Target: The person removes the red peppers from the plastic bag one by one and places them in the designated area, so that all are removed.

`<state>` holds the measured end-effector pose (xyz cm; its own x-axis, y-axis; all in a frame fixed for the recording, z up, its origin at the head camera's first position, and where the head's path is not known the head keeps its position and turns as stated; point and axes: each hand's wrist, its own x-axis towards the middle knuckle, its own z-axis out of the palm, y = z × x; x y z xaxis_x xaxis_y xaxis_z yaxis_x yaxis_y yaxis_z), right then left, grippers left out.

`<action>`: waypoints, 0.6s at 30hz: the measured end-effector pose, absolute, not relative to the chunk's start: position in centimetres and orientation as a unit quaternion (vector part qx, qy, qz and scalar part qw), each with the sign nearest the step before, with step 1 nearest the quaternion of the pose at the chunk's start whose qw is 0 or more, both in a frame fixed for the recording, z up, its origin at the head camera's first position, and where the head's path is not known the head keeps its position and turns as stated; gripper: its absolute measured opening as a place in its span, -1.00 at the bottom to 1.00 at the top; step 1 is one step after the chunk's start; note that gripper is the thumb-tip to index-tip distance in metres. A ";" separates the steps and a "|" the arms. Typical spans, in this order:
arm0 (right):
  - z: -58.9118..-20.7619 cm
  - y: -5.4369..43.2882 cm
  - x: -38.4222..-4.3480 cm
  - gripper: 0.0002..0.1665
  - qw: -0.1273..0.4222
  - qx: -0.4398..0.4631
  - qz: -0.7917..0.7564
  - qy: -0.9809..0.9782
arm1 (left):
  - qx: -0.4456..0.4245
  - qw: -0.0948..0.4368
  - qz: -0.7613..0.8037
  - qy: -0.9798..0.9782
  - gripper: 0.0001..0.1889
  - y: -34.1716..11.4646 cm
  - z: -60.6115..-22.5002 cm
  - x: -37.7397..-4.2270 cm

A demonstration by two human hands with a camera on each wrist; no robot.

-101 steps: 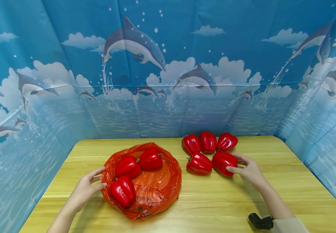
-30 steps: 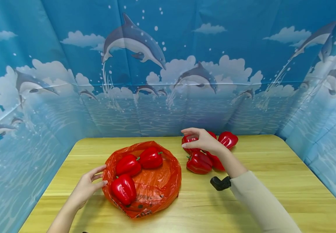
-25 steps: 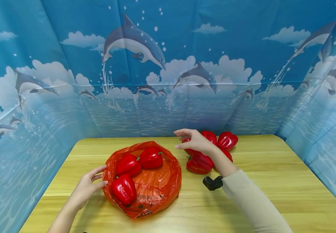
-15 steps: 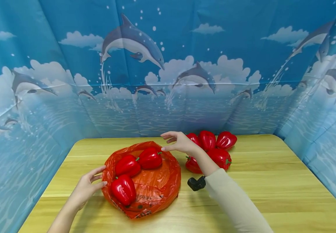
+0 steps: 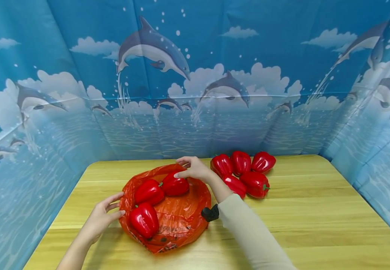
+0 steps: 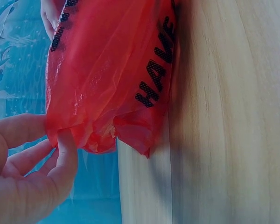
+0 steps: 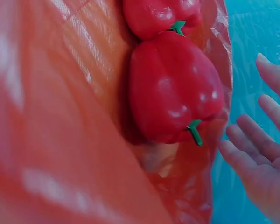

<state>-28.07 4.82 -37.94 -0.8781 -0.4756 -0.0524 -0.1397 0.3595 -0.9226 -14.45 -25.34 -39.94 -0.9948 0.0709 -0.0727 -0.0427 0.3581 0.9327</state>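
Note:
In the head view, an orange-red plastic bag lies with its mouth rolled wide. Three red bell peppers sit inside: a back one, a middle one and a front one. At the bag's left rim, my left hand pinches the plastic between thumb and fingers, seen closely in the left wrist view. Over the bag's back right rim reaches my right hand, thumb above the back pepper. The right wrist view shows its fingers spread beside that bell pepper, a gap between them.
Several more bell peppers are grouped at the back right of the wooden table. A dolphin-print curtain encloses the back and sides. A black wrist device on the right sleeve hangs over the bag's right rim.
My right hand has left a pepper in the right group and swung left to the bag. That pepper now lies with its stem to the right. The left hand stays at the rim.

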 end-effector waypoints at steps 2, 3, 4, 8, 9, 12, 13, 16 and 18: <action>-38.3 4.5 -28.2 -0.39 0.151 -0.184 -0.531 0.813 | 0.008 0.049 0.564 0.824 -0.40 -25.4 -40.0 -14.4; -38.5 4.4 -28.2 -0.39 0.147 -0.181 -0.531 0.815 | 0.008 0.049 0.563 0.825 -0.40 -25.4 -40.1 -14.4; -38.6 4.3 -28.1 -0.39 0.144 -0.179 -0.530 0.816 | 0.009 0.048 0.562 0.826 -0.40 -25.4 -40.2 -14.4; -39.1 4.2 -27.9 -0.39 0.136 -0.171 -0.532 0.818 | 0.010 0.047 0.562 0.825 -0.39 -25.4 -40.4 -14.4; -39.2 4.2 -27.8 -0.39 0.135 -0.168 -0.534 0.817 | 0.011 0.046 0.563 0.825 -0.39 -25.4 -40.5 -14.4; -39.6 4.1 -27.7 -0.39 0.132 -0.161 -0.535 0.819 | 0.014 0.043 0.565 0.824 -0.39 -25.4 -40.6 -14.4; -39.8 4.1 -27.6 -0.38 0.130 -0.160 -0.533 0.821 | 0.015 0.042 0.566 0.823 -0.39 -25.4 -40.6 -14.3; -40.1 4.0 -27.5 -0.38 0.126 -0.161 -0.518 0.831 | 0.018 0.039 0.567 0.823 -0.40 -25.4 -40.7 -14.2; -40.2 3.9 -27.4 -0.37 0.122 -0.168 -0.504 0.838 | 0.019 0.036 0.568 0.822 -0.40 -25.3 -40.8 -14.1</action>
